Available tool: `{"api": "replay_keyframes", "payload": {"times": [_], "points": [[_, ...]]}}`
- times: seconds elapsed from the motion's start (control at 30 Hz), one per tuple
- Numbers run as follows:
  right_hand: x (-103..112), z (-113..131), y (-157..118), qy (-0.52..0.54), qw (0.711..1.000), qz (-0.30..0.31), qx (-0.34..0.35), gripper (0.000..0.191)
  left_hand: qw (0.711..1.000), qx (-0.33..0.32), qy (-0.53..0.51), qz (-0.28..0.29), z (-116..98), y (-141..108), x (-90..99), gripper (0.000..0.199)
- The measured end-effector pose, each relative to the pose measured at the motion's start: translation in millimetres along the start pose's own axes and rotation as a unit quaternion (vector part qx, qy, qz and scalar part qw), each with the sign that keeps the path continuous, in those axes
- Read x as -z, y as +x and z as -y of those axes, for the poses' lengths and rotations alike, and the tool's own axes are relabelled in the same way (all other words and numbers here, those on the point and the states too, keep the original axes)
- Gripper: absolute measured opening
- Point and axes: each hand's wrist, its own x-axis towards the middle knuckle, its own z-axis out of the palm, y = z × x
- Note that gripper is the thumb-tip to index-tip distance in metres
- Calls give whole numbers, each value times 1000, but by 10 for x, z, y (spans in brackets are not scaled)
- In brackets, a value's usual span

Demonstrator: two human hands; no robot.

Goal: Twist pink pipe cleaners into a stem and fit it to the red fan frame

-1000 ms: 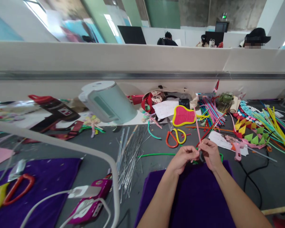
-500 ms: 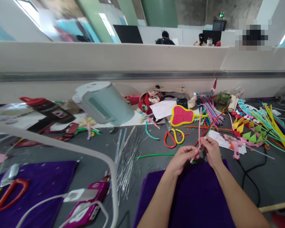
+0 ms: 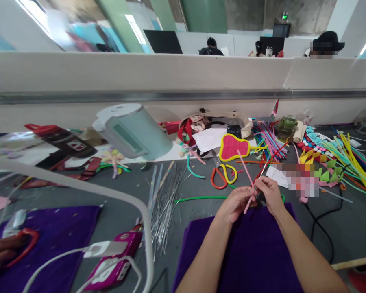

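Note:
A pink pipe cleaner (image 3: 245,167) slants up and left, pinched in my left hand (image 3: 236,202); its short lower end pokes out below the fingers. Close beside it, my right hand (image 3: 270,193) has its thumb and fingertips pressed together near the same strand. A thin, pale wire-like piece (image 3: 265,166) rises from those right fingertips; whether they grip the pink strand too, I cannot tell. Behind the hands runs a red pipe cleaner (image 3: 277,154). Beneath my forearms lies a folded purple cloth (image 3: 247,256).
Scissors (image 3: 218,179) and a pink-and-yellow paddle shape (image 3: 234,148) lie beyond my hands. Silver wires (image 3: 167,207) spread to the left, near a kettle (image 3: 140,132). A pink glue gun (image 3: 305,185) is at right. Another person's hand (image 3: 3,250) touches red-handled scissors (image 3: 27,244).
The pink pipe cleaner has tipped from upright to leaning left, its lower end now showing more. Another person's hand has come in at the far left onto the scissors there.

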Motion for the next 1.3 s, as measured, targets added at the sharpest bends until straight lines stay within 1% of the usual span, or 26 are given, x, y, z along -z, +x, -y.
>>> {"api": "replay_keyframes", "payload": {"times": [0.2,0.33,0.43,0.5,0.6,0.7,0.77,0.83,1.0,1.1,1.2,1.3], "points": [[10,-14,8,-22,1000,-3,16,24,1000,-7,15,-6,-2,7,-6,17],[25,-7,18,-30,999,-11,19,24,997,-26,64,-17,-17,-4,-34,23],[41,6,25,-61,997,-38,39,24,985,-75,144,-55,-4,4,-43,24],[51,16,31,-82,994,-52,55,23,965,-131,206,-96,28,23,-31,20],[63,28,47,-90,994,-47,46,23,915,-215,304,-152,82,50,1,17],[74,35,64,-81,996,-13,17,22,845,-278,413,-193,98,45,17,16],[78,40,70,-71,997,11,6,19,801,-310,468,-209,82,22,8,16],[80,45,70,-63,998,26,5,16,767,-339,501,-215,57,-8,-15,17],[86,60,59,-66,997,24,17,13,704,-390,556,-207,22,-79,-71,20],[87,65,55,-65,997,18,21,12,652,-410,602,-212,35,-99,-82,19],[77,62,49,-53,998,8,26,12,591,-438,632,-242,61,-100,-85,18],[62,53,40,-48,998,-4,31,13,540,-459,648,-279,72,-102,-94,16]]}}
